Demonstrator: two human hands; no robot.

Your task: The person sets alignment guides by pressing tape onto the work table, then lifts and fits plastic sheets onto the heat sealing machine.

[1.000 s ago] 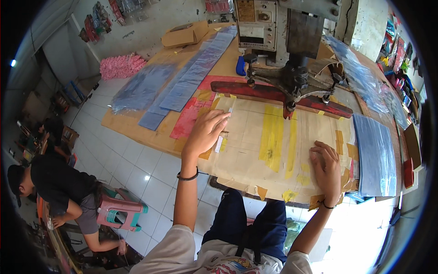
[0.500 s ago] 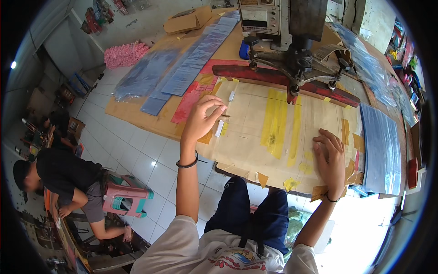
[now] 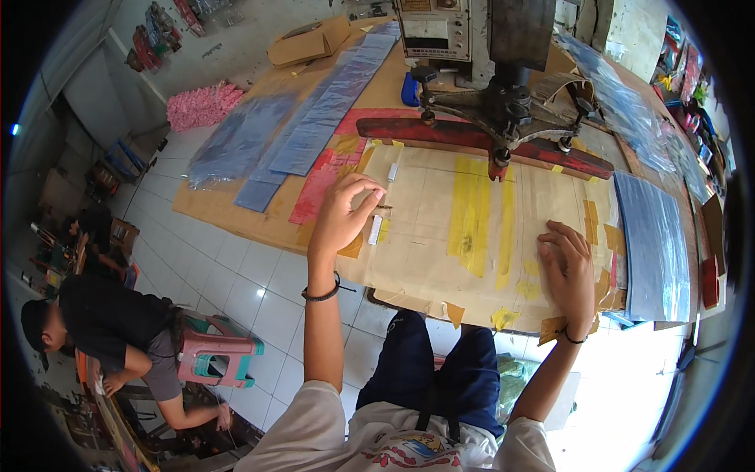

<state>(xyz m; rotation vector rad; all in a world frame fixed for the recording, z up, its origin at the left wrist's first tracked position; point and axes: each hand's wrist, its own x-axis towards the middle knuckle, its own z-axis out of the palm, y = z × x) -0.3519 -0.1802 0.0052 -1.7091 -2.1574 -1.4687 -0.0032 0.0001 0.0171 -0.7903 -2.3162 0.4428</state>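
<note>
A tan board (image 3: pixel 425 236) with bands of yellow tape (image 3: pixel 470 220) lies before me. My left hand (image 3: pixel 340 216) is over its left edge, between two small white strips, one of them the near white strip (image 3: pixel 375 230). Thumb and forefinger come together in a pinch; whatever is between them is too small to make out. On the board's right side rests my right hand (image 3: pixel 568 271), fingers spread and slightly bent, holding nothing I can see. Beyond both hands, a red bar (image 3: pixel 429 130) under a dark metal press head (image 3: pixel 511 110) spans the board's far edge.
Bluish plastic sheets (image 3: pixel 314 130) lie at the table's far left; another blue stack (image 3: pixel 653 244) is beside the board on the right. A cardboard box (image 3: pixel 309 43) stands at the back. On the left, a co-worker (image 3: pixel 118 322) bends near a pink and green stool (image 3: pixel 216 350).
The whole view has shifted slightly, moving the table a little left in the picture. Both hands keep their places on the board and their finger shapes.
</note>
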